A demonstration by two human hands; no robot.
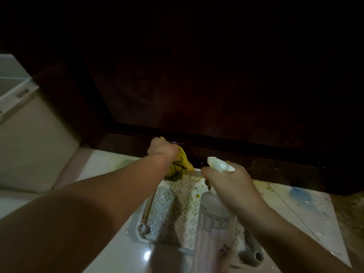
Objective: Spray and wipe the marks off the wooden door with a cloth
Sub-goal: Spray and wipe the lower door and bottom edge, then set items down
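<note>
A dark brown wooden door [206,91] fills the upper view, with its bottom rail near the floor. My left hand [162,148] grips a bunched yellow cloth [182,164] and presses it against the door's bottom edge. My right hand [230,184] holds a clear spray bottle [213,215] with a white nozzle [219,164] that points left toward the cloth and the door's base. The bottle's body hangs below my hand, blurred.
A white perforated plastic stool or rack [177,203] with grey tube legs lies on the pale tiled floor [122,253] below my hands. Blue and yellow stains mark the floor [301,196] at the right. A beige wall or cabinet [29,144] stands to the left.
</note>
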